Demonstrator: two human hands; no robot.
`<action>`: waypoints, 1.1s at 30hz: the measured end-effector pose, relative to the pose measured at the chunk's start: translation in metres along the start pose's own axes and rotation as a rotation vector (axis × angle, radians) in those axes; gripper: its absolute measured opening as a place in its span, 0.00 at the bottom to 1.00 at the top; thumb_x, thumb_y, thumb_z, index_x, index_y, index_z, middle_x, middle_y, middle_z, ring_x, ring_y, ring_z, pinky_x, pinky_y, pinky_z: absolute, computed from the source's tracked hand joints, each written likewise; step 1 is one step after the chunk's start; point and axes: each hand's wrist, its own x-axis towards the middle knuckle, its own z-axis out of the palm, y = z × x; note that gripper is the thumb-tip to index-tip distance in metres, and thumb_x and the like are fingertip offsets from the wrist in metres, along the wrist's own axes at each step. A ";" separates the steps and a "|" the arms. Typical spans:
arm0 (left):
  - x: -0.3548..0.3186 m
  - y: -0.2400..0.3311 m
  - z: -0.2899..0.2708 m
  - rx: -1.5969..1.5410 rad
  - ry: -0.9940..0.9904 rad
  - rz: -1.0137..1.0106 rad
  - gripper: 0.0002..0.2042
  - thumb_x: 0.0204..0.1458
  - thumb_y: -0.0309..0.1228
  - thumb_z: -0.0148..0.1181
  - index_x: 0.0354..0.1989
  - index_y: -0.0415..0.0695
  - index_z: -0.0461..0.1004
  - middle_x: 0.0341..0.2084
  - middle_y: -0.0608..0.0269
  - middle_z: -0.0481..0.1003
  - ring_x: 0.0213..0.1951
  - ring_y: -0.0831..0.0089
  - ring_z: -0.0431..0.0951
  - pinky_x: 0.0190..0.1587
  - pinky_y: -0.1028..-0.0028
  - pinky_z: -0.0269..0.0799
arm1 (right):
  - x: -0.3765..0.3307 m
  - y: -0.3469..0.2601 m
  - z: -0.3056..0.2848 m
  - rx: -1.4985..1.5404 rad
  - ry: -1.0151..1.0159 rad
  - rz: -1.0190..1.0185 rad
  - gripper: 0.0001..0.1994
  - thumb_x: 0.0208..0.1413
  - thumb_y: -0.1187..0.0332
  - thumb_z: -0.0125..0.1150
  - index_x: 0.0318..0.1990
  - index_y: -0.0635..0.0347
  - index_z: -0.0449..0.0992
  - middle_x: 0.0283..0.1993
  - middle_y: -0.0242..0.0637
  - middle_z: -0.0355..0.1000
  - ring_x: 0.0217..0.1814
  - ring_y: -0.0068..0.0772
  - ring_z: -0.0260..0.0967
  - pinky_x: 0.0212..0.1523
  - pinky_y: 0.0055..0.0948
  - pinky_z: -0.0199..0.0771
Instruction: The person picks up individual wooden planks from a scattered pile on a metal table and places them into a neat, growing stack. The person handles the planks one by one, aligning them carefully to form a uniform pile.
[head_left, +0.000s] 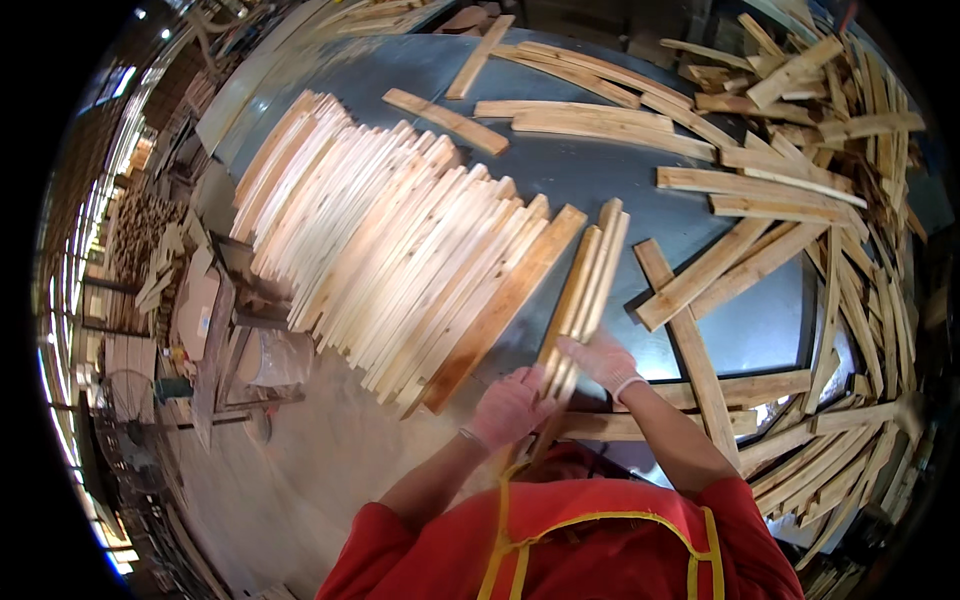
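Note:
Both of my hands wear pale pinkish work gloves and grip a small bundle of wooden slats (592, 275) at its near end. My left hand (508, 407) is closed round the bundle's left side. Slightly higher, my right hand (600, 362) wraps its right side, fingers over the slats. The bundle points away from me over the dark metal tabletop (400, 70). To its left lies a long row of slats (390, 250) set side by side on edge, with a browner board (505, 310) at its right end.
Loose boards (690, 280) lie crossed on the table to the right. A large jumbled heap of boards (860, 130) covers the far right. Two more boards (447, 120) rest beyond the row. At left are stacked wood (150, 235) and a clear plastic bag (280, 357).

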 end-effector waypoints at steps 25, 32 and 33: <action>-0.028 -0.031 -0.025 0.544 0.262 0.158 0.31 0.51 0.41 0.66 0.64 0.46 0.70 0.61 0.55 0.68 0.62 0.53 0.69 0.66 0.51 0.64 | -0.089 0.052 -0.092 -0.714 0.693 0.105 0.41 0.49 0.53 0.73 0.70 0.58 0.65 0.68 0.46 0.68 0.72 0.54 0.63 0.72 0.49 0.62; 0.024 0.074 0.082 0.435 0.036 0.560 0.35 0.45 0.37 0.71 0.66 0.50 0.69 0.64 0.54 0.67 0.56 0.51 0.76 0.57 0.54 0.74 | -0.104 0.090 -0.149 -0.668 0.412 0.170 0.35 0.57 0.64 0.66 0.74 0.46 0.64 0.59 0.47 0.77 0.63 0.53 0.75 0.63 0.45 0.76; 0.026 0.082 0.086 0.435 -0.062 0.490 0.35 0.45 0.37 0.71 0.66 0.51 0.69 0.64 0.55 0.67 0.54 0.50 0.78 0.54 0.55 0.75 | -0.108 0.086 -0.165 -0.815 0.401 0.076 0.32 0.58 0.68 0.63 0.73 0.46 0.65 0.55 0.49 0.79 0.57 0.56 0.78 0.58 0.47 0.79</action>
